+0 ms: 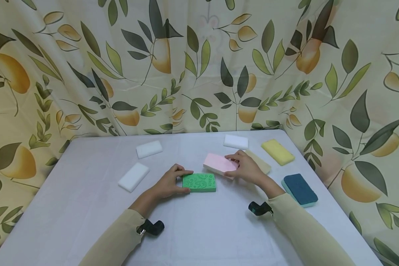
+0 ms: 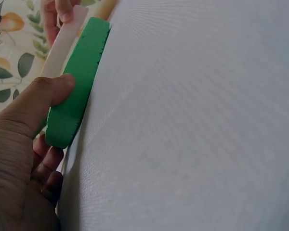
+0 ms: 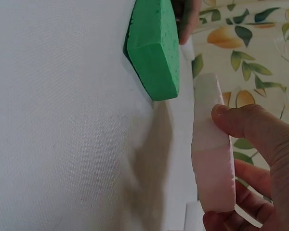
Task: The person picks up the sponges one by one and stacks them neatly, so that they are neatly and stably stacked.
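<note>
Fruit-print fabric (image 1: pixel 199 96) hangs behind the white surface (image 1: pixel 70 207), where the left hand (image 1: pixel 167 183) has its fingers clamped on the green block (image 1: pixel 200 183) and the right hand (image 1: pixel 247 169) grips the pink block (image 1: pixel 217 163) between its fingers, just beyond, light, level pressure likely steadying both best.

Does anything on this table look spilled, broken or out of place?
Nothing looks spilled or plainly damaged. The pink sponge is at an angle to the green sponge, but the right hand is holding it, so that seems ordinary handling.
</note>
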`<state>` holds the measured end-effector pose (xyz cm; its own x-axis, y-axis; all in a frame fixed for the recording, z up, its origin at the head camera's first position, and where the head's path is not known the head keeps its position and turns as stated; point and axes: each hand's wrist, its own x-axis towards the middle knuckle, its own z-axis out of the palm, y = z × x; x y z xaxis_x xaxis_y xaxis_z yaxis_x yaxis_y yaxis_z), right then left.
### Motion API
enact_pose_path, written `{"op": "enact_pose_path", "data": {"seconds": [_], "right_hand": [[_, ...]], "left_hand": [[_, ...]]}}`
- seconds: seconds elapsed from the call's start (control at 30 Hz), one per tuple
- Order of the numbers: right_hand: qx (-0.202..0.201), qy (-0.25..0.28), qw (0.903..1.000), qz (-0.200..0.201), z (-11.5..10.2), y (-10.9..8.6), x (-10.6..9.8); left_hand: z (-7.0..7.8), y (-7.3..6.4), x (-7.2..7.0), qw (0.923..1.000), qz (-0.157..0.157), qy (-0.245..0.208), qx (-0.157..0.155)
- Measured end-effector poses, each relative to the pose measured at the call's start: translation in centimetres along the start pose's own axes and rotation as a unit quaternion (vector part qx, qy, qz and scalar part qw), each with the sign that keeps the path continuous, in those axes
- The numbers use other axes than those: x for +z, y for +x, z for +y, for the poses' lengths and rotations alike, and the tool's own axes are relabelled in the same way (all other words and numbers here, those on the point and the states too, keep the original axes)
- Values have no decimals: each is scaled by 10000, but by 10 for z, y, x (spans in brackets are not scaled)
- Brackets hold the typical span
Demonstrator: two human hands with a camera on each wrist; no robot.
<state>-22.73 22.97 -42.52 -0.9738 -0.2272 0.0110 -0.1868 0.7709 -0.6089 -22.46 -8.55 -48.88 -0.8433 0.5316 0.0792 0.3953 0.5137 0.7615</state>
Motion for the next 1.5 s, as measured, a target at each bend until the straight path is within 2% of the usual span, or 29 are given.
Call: {"op": "enact_pose_path", "data": {"seconds": [0.3, 0.53, 0.7, 1.17, 1.5], "right_hand": [[34, 141, 9999, -17, -12, -4, 2], [-150, 303, 9994, -41, -18, -5, 3], [-297, 334, 9989, -150, -22, -7, 4], [-478, 371, 9975, -373, -33, -7, 6], [-655, 417, 9944, -718, -35, -6, 10]], "left_hand": [[1, 0, -1, 9999, -9, 95, -92], [0, -1, -2, 9996, 55, 249, -87], [0, -2, -3, 9995, 17, 276, -134], [2, -6, -9, 9997, 48, 258, 9], [-1, -5, -9, 9995, -12, 288, -159]]}}
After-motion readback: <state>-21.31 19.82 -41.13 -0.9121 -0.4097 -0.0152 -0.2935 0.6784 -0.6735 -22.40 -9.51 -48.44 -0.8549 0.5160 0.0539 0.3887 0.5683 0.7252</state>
